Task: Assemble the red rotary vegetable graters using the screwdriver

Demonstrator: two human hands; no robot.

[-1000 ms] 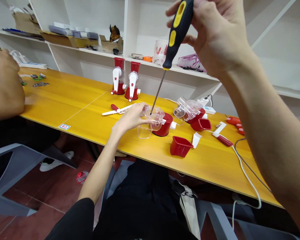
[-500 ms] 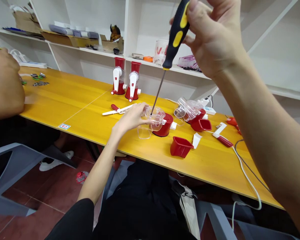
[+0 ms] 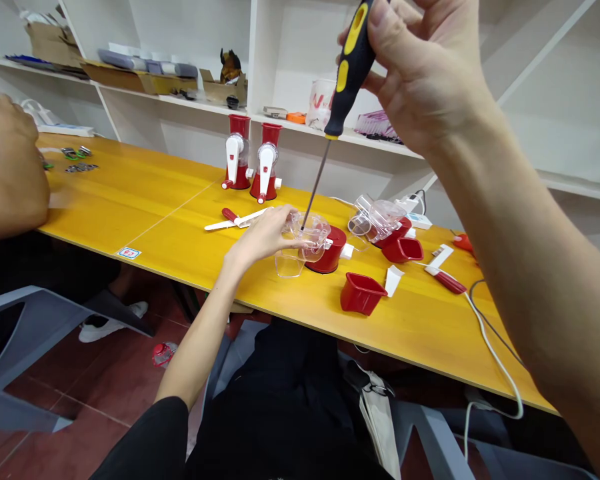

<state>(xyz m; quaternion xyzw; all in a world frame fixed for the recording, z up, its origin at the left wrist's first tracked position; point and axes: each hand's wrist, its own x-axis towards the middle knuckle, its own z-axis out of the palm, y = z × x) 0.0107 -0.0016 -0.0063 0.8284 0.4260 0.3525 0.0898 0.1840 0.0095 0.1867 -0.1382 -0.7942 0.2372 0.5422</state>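
My right hand [image 3: 420, 73] is closed round the black and yellow handle of a screwdriver [image 3: 349, 73]. The long shaft slants down to the left, its tip inside a clear plastic grater body [image 3: 313, 250]. That body lies on its side, joined to a red base [image 3: 333, 250] with a white knob. My left hand [image 3: 267, 235] grips the clear body from the left, thumb and fingers curved over it; some fingertips are hidden behind the plastic. A red hopper [image 3: 361, 293] and a small white piece [image 3: 393, 281] lie to the right.
Two upright red and white rotary graters [image 3: 237, 153] stand at the back. Another clear body [image 3: 377, 217] and red hopper [image 3: 403, 249] are at right, near a crank handle [image 3: 446, 270] and a white cable [image 3: 485, 333]. A co-worker's arm [image 3: 13, 160] rests at far left.
The screwdriver handle has turned slightly in my right hand and tilted a little left. My right forearm has shifted slightly left. The left hand and clear body have stayed put.
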